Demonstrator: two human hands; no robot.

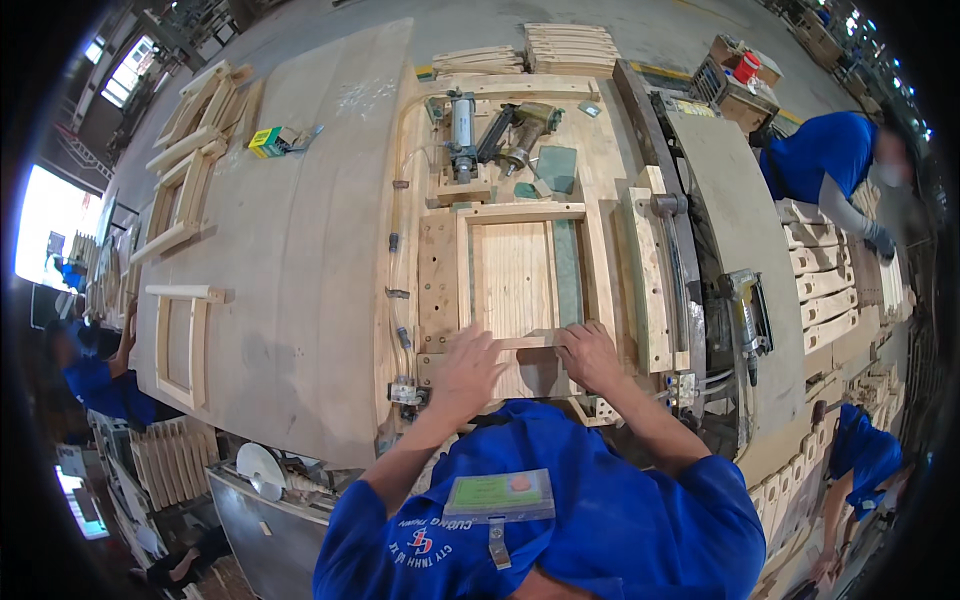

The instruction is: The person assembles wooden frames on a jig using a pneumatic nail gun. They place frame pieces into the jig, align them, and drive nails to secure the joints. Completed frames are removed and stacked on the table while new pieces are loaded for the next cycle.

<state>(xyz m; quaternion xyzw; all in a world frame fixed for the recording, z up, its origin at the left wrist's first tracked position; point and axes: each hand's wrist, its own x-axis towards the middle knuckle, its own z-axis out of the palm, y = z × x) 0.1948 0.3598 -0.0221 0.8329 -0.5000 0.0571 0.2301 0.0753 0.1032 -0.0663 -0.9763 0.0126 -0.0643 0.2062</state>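
A pale rectangular wooden frame lies in the wooden clamping jig on the bench before me. Its near crosspiece runs between my two hands. My left hand is at the frame's near left corner, fingers stretched forward and somewhat blurred. At the near right corner, my right hand has its fingers bent over the wood, gripping the frame. A drilled wooden block borders the frame on the left. To the right stands a wooden clamp bar with a metal cylinder rod beside it.
Beyond the frame lie a nail gun, a silver air cylinder and a green sheet piece. Finished-looking frames rest on the left board. Another nail gun hangs at right. A co-worker bends over slats there.
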